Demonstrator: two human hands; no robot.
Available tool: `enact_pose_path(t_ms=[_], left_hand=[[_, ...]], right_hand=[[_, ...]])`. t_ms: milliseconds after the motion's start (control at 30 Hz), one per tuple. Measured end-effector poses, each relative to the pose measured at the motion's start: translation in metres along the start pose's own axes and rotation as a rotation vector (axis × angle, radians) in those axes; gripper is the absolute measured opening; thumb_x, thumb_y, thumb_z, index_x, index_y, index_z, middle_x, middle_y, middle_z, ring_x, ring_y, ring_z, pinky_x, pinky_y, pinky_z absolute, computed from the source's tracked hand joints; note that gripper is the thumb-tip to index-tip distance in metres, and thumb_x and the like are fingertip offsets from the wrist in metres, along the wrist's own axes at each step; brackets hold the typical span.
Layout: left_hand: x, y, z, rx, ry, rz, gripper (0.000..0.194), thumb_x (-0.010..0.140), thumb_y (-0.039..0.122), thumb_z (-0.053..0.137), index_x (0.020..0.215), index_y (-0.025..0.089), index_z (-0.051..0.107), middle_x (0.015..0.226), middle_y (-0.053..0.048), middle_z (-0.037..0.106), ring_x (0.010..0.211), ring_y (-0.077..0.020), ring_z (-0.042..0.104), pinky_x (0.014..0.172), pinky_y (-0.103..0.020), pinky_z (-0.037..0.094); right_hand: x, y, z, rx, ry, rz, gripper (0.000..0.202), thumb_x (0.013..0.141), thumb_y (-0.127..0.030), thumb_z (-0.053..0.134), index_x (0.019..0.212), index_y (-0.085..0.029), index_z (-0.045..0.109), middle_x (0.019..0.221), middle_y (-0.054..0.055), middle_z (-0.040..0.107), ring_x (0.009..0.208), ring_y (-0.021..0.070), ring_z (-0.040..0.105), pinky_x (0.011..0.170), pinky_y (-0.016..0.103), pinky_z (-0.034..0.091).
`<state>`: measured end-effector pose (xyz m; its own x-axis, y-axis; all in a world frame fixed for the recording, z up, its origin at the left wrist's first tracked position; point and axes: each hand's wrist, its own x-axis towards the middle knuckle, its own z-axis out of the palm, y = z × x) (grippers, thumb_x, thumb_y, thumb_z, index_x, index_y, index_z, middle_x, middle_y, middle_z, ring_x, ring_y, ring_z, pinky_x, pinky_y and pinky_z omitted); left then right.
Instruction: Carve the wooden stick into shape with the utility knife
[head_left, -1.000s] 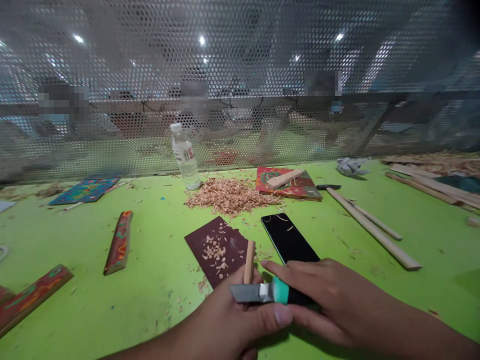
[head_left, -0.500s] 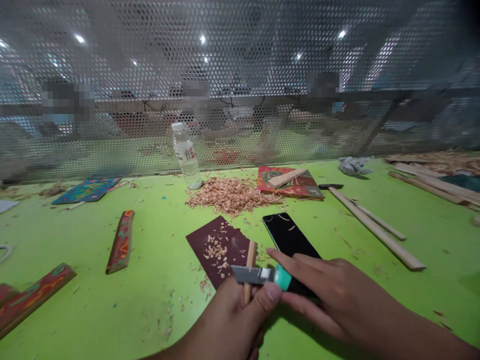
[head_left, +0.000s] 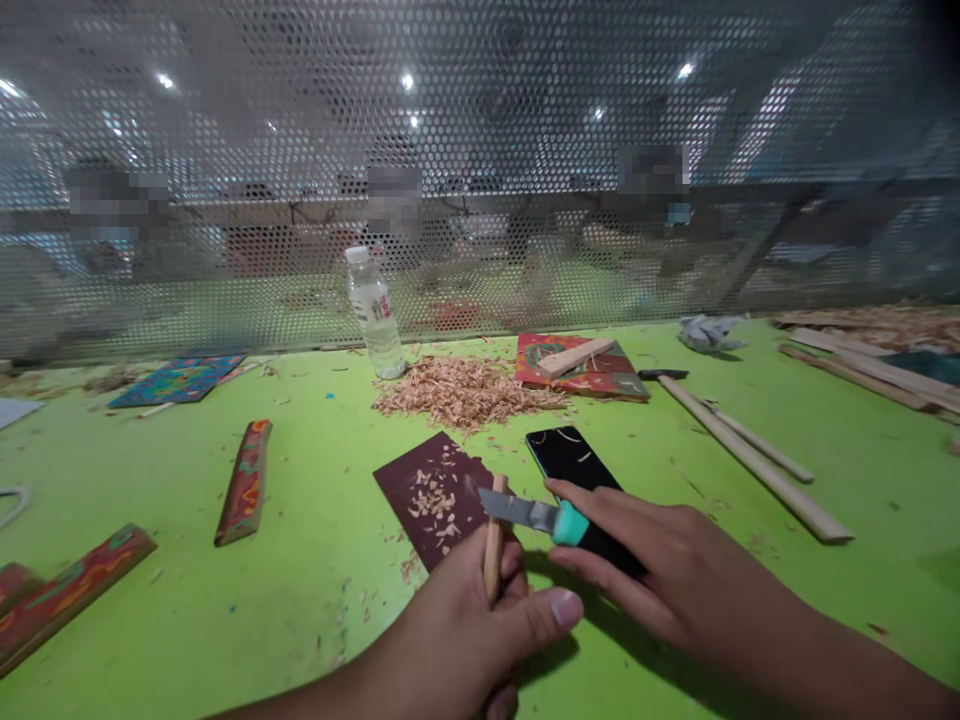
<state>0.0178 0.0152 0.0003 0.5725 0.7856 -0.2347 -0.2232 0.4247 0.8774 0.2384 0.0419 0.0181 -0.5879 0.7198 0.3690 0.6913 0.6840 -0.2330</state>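
My left hand (head_left: 480, 620) is closed around a small wooden stick (head_left: 493, 560), its thumb stretched out to the right. In my right hand (head_left: 660, 570) is a utility knife (head_left: 574, 525) with a black and turquoise handle. Its blade points left and crosses the upper part of the stick. Beneath and beyond the left hand lies a dark red sheet of sandpaper (head_left: 420, 500), scattered with pale wood shavings (head_left: 435, 495). A black smartphone (head_left: 574, 460) lies just behind my right hand, partly covered by it.
Behind the sandpaper are a heap of shavings (head_left: 469, 392) and a water bottle (head_left: 373, 315). A painted board (head_left: 630, 375) bears a wood piece. Long wooden sticks (head_left: 757, 465) lie right; painted wooden strips (head_left: 244, 480) lie left. A perforated metal screen (head_left: 480, 260) closes the back.
The knife has moved up along the stick toward its far end, its blade now tilted. My left thumb has swung away from the knife to the right.
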Motion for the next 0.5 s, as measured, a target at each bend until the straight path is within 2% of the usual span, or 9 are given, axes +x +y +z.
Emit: enact_pose_path(t_ms=[233,333,433,500], left_hand=[[-0.001,0.007,-0.002,0.011,-0.034,-0.044,0.042,0.089,0.036,0.082,0.111,0.024,0.050,0.072,0.013,0.046,0.036,0.0025,0.037,0.035,-0.007,0.042],[-0.002,0.009,-0.002,0.015,-0.035,-0.051,0.038,0.092,0.039,0.079,0.107,0.024,0.048,0.068,0.013,0.047,0.035,0.0017,0.037,0.033,-0.007,0.040],[-0.002,0.007,-0.004,0.033,-0.032,-0.072,0.042,0.091,0.045,0.079,0.100,0.026,0.043,0.063,0.015,0.048,0.031,0.0006,0.038,0.030,-0.008,0.039],[-0.002,0.004,-0.005,0.027,-0.016,-0.075,0.048,0.088,0.049,0.081,0.100,0.027,0.041,0.061,0.015,0.047,0.031,0.0000,0.038,0.030,-0.009,0.039]], right_hand=[[0.001,0.000,0.001,0.047,-0.030,0.029,0.048,0.111,-0.045,0.044,0.139,-0.012,0.064,0.110,0.017,0.081,0.083,0.0299,0.081,0.071,0.045,0.068],[0.003,-0.003,-0.001,0.069,-0.039,0.071,0.043,0.110,-0.041,0.046,0.139,-0.014,0.063,0.109,0.015,0.081,0.086,0.0295,0.080,0.071,0.042,0.066],[0.005,-0.003,-0.006,0.089,-0.007,0.122,0.037,0.110,-0.043,0.045,0.126,-0.019,0.068,0.107,0.013,0.082,0.086,0.0282,0.080,0.070,0.038,0.063],[0.007,0.000,-0.011,0.092,0.031,0.202,0.034,0.110,-0.047,0.044,0.113,-0.022,0.068,0.097,0.009,0.081,0.078,0.0260,0.078,0.065,0.035,0.059]])
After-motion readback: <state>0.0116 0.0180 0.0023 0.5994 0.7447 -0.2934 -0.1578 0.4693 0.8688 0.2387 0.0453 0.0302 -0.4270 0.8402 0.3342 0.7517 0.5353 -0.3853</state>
